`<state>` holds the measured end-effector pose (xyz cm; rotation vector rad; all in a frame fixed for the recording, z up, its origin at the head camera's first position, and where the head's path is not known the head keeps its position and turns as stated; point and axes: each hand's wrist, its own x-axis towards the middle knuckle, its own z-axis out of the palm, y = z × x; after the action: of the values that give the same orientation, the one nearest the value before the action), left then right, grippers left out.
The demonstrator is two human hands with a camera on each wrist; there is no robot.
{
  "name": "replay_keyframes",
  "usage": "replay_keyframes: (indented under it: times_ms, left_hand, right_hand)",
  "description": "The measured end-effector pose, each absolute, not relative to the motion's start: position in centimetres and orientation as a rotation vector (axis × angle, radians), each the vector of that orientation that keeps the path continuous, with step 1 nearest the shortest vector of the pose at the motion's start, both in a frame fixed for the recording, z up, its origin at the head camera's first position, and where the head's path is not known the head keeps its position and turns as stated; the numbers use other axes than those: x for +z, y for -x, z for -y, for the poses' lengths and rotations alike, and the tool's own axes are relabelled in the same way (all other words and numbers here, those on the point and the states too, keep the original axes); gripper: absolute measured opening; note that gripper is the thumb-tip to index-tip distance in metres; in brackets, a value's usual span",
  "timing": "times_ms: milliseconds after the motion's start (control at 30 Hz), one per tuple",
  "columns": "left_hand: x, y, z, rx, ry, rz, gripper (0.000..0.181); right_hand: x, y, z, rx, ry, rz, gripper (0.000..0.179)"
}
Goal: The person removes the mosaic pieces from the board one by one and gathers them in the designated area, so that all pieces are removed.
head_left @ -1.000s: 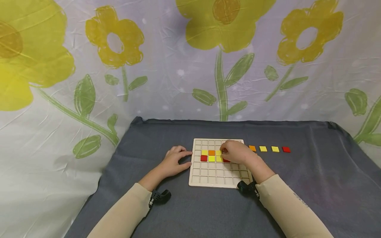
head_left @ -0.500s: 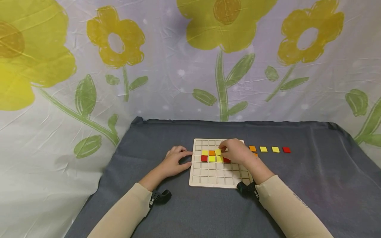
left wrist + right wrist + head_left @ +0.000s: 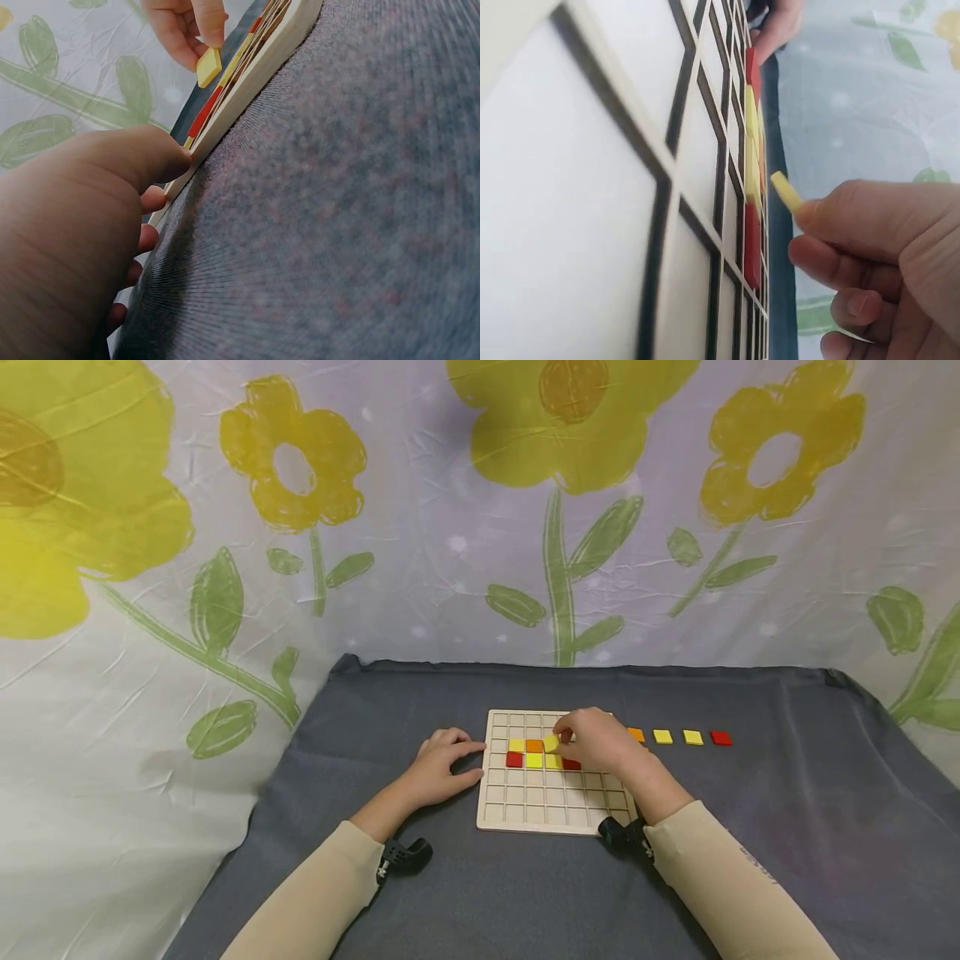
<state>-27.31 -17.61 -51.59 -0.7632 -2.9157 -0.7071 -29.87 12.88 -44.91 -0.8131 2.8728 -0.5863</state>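
Note:
My right hand (image 3: 598, 742) pinches a yellow square tile (image 3: 209, 67) between thumb and fingertips, close over a wooden grid board (image 3: 525, 817). In the right wrist view that yellow tile (image 3: 785, 193) is tilted, apart from the board. Tiles lie in two rows of the grid: a yellow one (image 3: 516, 745) and an orange one (image 3: 534, 746) above, and a red (image 3: 513, 760), two yellow and another red tile (image 3: 572, 765) below. My left hand (image 3: 437, 768) rests on the cloth, thumb and index fingertip at the board's left edge.
Right of the board, an orange tile (image 3: 636, 735), two yellow tiles (image 3: 662, 737) and a red tile (image 3: 721, 738) lie in a row on the dark grey cloth (image 3: 450, 893). A flower-printed curtain (image 3: 420, 568) hangs behind the table.
Between one second and half a second ago the yellow tile in my right hand came into plainer view, tilted; since then it has shifted slightly right. My left hand stays put.

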Motion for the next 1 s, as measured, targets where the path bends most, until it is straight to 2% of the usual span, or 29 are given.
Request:
replay_keyframes:
  times_ms: [1000]
  left_hand:
    - [-51.6, 27.2, 17.5, -0.734, 0.769, 2.884, 0.046]
  right_hand:
    - [-42.7, 27.9, -16.6, -0.831, 0.72, -2.922, 0.026]
